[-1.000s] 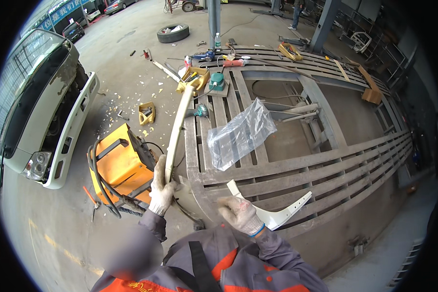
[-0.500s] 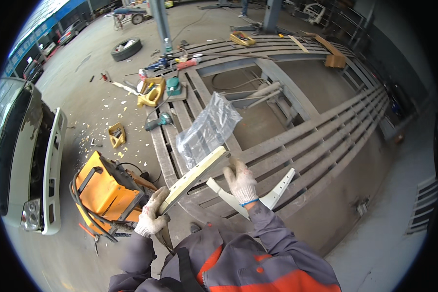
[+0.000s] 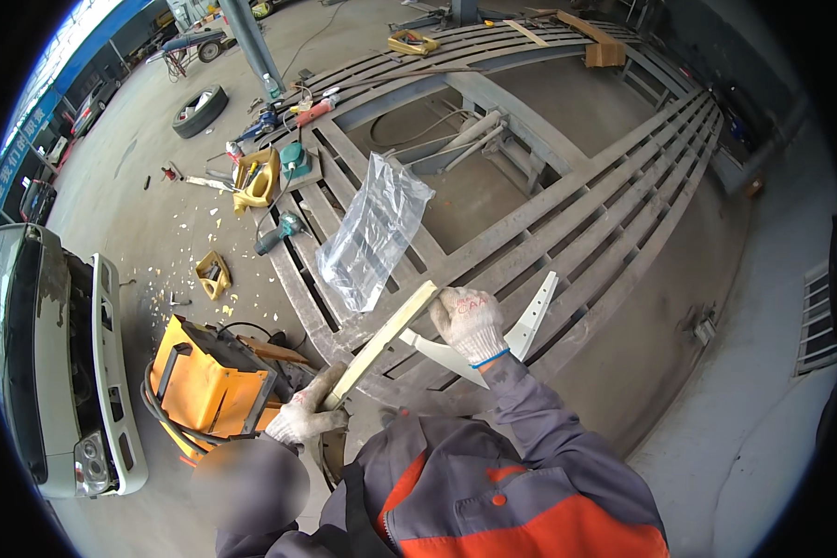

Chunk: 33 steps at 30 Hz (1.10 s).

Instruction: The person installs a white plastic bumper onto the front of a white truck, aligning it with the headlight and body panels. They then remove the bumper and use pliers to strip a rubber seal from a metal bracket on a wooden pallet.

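- In the head view I take the slatted metal frame [image 3: 539, 130] as landmark; the pale strip [image 3: 381, 346] slants across its near left corner, and I can't tell whether it touches the slats.
- The left hand [image 3: 307, 409], gloved, just off that corner, wraps thumb and fingers around the strip's lower end.
- The right hand [image 3: 468, 321], over the frame's near side, has its fingers curled against the upper end; whether they pinch it or only touch, I can't tell.
- Beside that hand, the curved white piece [image 3: 533, 321] lies at the frame's near edge; the clear plastic bag [image 3: 381, 223] is farther in.
- I'd judge the step as steadying the strip between both hands; any next move calls for a sure right-hand hold and room above the curved piece.
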Tool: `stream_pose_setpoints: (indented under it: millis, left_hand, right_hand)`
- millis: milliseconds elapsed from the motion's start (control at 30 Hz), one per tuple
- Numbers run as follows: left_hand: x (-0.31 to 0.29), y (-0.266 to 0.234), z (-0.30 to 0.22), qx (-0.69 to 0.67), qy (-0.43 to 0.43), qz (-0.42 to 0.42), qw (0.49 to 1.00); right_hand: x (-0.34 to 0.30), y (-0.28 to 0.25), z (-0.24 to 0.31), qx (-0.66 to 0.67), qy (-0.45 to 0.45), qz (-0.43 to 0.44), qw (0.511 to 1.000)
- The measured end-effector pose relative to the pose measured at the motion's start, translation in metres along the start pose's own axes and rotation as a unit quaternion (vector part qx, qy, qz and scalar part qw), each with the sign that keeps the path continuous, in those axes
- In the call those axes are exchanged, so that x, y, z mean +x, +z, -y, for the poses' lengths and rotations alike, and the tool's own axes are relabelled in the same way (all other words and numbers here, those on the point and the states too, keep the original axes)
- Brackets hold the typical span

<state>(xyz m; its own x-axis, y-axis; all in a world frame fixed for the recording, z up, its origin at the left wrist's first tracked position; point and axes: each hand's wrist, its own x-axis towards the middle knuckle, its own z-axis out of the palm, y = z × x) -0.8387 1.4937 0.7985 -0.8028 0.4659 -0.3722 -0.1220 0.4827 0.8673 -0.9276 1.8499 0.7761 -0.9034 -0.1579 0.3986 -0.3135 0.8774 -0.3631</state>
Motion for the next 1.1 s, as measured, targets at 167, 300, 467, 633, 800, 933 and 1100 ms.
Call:
stream_pose_setpoints:
  millis: [167,300,467,633,800,933,1100]
  left_hand:
    - [0.023,0.011,-0.029,0.058,-0.067,0.002,0.996]
    - [0.036,0.021,-0.019,0.047,-0.021,-0.022,0.998]
    - [0.040,0.026,-0.029,0.094,-0.021,-0.014,0.995]
    - [0.042,0.032,-0.030,0.116,-0.008,-0.008,0.993]
    - [0.037,0.044,-0.018,0.083,-0.018,-0.014,0.996]
    - [0.026,0.050,-0.042,0.118,-0.082,-0.010,0.990]
    - [-0.003,0.058,-0.015,0.122,-0.132,-0.048,0.983]
  right_hand:
    - [-0.005,-0.001,0.003,-0.054,-0.053,-0.072,0.995]
    - [-0.008,0.006,0.003,-0.016,-0.031,-0.068,0.997]
    - [-0.027,0.022,-0.008,0.040,0.025,-0.094,0.994]
    - [-0.039,0.022,-0.011,0.062,0.069,-0.082,0.992]
    - [-0.037,0.022,-0.019,0.065,0.015,-0.102,0.992]
    - [-0.040,0.029,-0.023,0.011,-0.046,-0.102,0.994]
    - [-0.045,0.078,-0.009,0.067,-0.123,-0.112,0.984]
